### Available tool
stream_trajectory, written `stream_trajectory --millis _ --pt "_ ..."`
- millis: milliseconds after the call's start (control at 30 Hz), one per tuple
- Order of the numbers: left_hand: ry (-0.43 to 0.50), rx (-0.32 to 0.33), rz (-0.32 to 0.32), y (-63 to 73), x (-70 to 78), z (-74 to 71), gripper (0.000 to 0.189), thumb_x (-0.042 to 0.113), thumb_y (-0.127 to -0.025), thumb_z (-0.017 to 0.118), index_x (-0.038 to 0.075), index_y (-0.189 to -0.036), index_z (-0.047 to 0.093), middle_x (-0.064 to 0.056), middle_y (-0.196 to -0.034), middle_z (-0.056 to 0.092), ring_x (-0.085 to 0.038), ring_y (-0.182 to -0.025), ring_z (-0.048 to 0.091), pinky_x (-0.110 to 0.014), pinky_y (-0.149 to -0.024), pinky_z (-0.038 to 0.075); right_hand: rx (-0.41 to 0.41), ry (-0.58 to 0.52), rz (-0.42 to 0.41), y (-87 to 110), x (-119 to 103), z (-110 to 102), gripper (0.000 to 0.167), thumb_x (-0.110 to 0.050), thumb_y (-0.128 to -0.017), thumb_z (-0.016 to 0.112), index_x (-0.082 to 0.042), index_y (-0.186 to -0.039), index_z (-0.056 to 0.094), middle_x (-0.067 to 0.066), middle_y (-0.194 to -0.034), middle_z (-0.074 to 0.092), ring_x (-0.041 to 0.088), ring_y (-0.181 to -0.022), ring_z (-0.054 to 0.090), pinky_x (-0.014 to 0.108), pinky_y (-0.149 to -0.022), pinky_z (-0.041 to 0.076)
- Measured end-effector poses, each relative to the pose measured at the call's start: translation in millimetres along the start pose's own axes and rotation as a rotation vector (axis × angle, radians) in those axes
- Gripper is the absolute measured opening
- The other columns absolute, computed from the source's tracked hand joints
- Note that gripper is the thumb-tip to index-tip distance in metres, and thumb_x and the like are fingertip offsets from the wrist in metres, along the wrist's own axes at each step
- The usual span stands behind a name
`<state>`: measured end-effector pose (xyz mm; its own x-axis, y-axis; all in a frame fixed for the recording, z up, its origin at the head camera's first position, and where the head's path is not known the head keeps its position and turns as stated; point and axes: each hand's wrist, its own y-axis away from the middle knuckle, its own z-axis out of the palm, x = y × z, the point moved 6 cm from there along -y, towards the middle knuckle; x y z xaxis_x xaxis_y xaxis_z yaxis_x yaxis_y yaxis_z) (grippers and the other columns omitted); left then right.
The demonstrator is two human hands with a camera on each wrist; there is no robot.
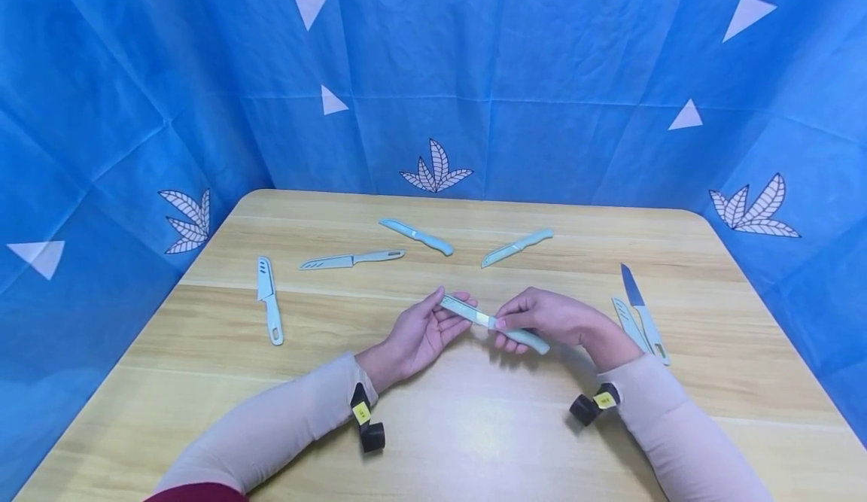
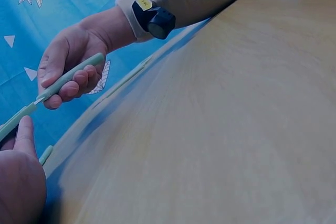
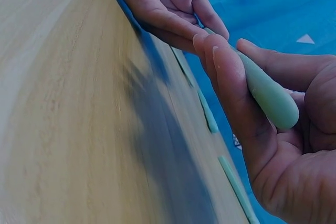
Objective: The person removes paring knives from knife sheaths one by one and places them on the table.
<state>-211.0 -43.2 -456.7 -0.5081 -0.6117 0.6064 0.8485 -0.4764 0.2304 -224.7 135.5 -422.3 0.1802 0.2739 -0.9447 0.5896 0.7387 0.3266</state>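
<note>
In the head view, my right hand grips the pale green handle of a small knife, above the middle of the table. My left hand, palm turned up, holds the slotted green sheath around the knife's blade between thumb and fingers. A short bit of bare blade shows between sheath and handle in the left wrist view. In the right wrist view the handle's rounded end sticks out from my right fingers, while most of the sheath is hidden behind them.
Left on the wooden table lies a sheathed knife. Three more sheathed knives lie farther back: one, another and a third. Beside my right forearm, a bare blue-bladed knife lies next to a loose sheath.
</note>
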Motion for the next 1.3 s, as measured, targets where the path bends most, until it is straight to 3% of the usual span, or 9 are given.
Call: stream_trajectory --millis 333,700,1300 --pt "0.007 -0.002 0.007 1.6 1.2 -0.7 0.051 0.031 -0.105 0.042 -0.008 -0.138 0.041 -0.021 -0.128 0.059 -0.031 -0.124 0.054 -0.035 -0.106 0.045 -0.013 0.008 0.016 2.3 -1.8 0.0 0.03 -0.016 -0.097 0.061 0.011 -0.111 0.065 0.018 -0.09 0.071 0.02 -0.072 0.067 0.031 -0.067 0.06" --pt "0.008 -0.005 0.008 1.8 1.1 0.5 0.052 0.031 -0.106 0.042 -0.008 -0.14 0.039 -0.022 -0.131 0.057 -0.031 -0.126 0.052 -0.035 -0.105 0.046 -0.036 -0.015 0.028 4.7 0.7 -1.5 0.032 -0.014 -0.097 0.062 0.014 -0.111 0.064 0.023 -0.093 0.07 0.02 -0.074 0.067 0.028 -0.065 0.06" --pt "-0.008 -0.003 -0.001 1.8 1.3 1.6 0.052 0.031 -0.107 0.037 -0.008 -0.141 0.038 -0.022 -0.135 0.054 -0.03 -0.126 0.053 -0.034 -0.106 0.045 -0.071 0.007 0.021 9.0 -0.2 -2.1 0.033 -0.015 -0.098 0.059 0.015 -0.112 0.063 0.028 -0.1 0.068 0.024 -0.08 0.069 0.036 -0.073 0.061"
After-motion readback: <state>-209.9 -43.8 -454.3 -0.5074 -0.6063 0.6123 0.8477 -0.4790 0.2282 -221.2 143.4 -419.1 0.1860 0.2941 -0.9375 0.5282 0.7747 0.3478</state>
